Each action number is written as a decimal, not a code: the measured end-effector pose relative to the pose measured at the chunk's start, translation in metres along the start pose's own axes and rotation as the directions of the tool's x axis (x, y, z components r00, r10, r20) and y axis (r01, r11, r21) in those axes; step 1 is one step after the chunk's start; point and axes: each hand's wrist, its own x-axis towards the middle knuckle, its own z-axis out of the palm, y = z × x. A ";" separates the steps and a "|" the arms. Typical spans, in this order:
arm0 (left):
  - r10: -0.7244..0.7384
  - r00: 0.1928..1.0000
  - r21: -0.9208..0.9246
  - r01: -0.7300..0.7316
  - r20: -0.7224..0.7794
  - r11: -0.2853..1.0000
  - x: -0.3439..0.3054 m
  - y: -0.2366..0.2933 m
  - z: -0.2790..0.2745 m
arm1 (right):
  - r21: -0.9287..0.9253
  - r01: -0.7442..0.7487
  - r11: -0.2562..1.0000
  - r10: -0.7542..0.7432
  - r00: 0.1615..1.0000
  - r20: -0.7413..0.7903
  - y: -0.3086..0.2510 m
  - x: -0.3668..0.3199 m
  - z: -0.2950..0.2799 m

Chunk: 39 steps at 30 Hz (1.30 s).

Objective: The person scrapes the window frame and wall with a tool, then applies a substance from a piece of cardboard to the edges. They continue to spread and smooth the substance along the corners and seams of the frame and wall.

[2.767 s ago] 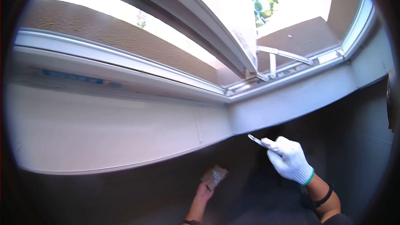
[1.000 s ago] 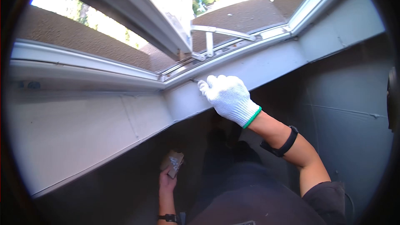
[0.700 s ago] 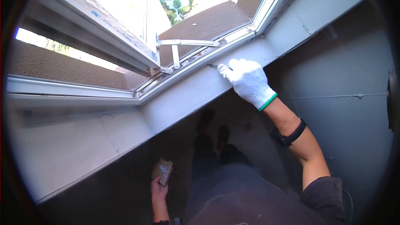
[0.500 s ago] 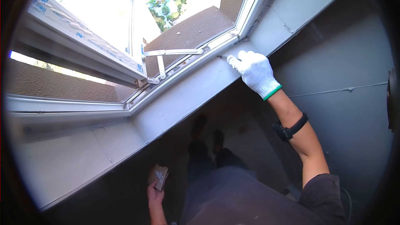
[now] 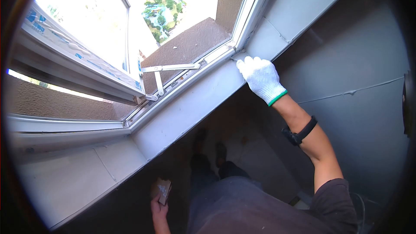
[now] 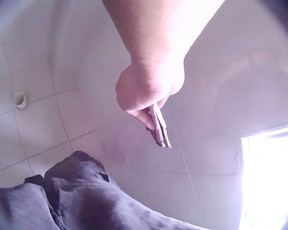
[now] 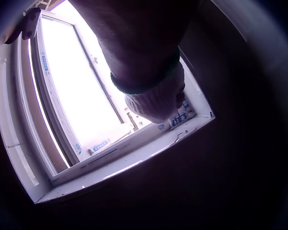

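In the head view my right hand, in a white knit glove with a green cuff, is at the right corner of the window sill. Its fingers are curled round a thin tool, of which only a small tip shows beside the frame. The right wrist view shows the gloved hand from behind, against the sill corner. Low in the head view my bare left hand grips a flat brown piece. Seen edge-on in the left wrist view, this piece looks folded or layered.
The window sash stands swung outward on a metal hinge arm. A grey wall rises on the right. The person's legs and feet are below the sill. A white cup-like object stands on the tiled floor.
The right hand has risen from below the sill and moved along it to the right corner, tool still gripped. The left hand keeps its piece. The head view has shifted and turned.
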 end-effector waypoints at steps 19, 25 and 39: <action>-0.007 0.912 0.421 -0.183 0.410 0.888 -0.083 -0.025 0.099 | 0.872 -0.186 0.453 0.300 0.953 0.048 -0.058 -0.106 -0.098; -0.086 0.767 0.433 -0.262 0.635 0.862 -0.125 -0.043 0.216 | 0.935 -0.001 0.355 -0.011 1.000 0.005 -0.070 -0.155 -0.156; -0.137 0.581 0.356 -0.282 0.803 0.891 -0.150 -0.035 0.305 | 0.884 -0.177 0.433 0.219 0.972 0.088 -0.021 -0.213 -0.161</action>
